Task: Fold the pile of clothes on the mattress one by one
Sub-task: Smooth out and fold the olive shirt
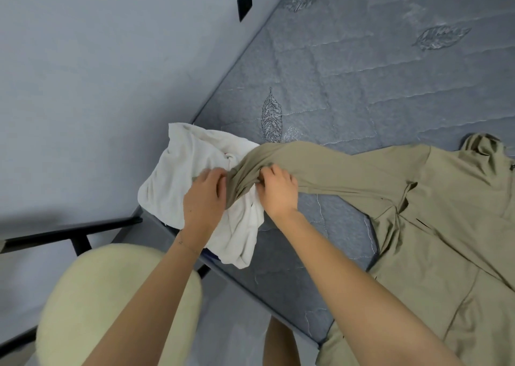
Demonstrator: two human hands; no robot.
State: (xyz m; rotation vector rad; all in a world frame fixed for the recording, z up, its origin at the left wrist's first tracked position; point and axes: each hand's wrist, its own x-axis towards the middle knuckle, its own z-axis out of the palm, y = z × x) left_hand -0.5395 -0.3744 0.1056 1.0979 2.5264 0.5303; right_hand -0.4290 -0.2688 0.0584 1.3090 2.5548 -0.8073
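Both hands are on the cloth, close together at the middle of the view. The left hand [204, 198] comes in from seven o'clock, its fingertips curled into the bunched end of the sleeve [334, 167]. The right hand [278, 192], just beside it toward three o'clock, has its fingers hooked tight round the same gathered fabric. So each hand is clamped on the sleeve of the khaki shirt [446, 212].

The shirt's body lies spread on the grey quilted mattress [362, 73] out at four o'clock, collar toward two o'clock. Its sleeve is drawn taut across to the hands.

Under the sleeve end sits a crumpled white garment [181, 165] on the mattress corner, at nine o'clock from the hands. The left wrist crosses over it.

The pale wall [97, 86] fills ten o'clock, with a black plate [244, 2] up at twelve. A black rail [69, 233] runs at eight o'clock.
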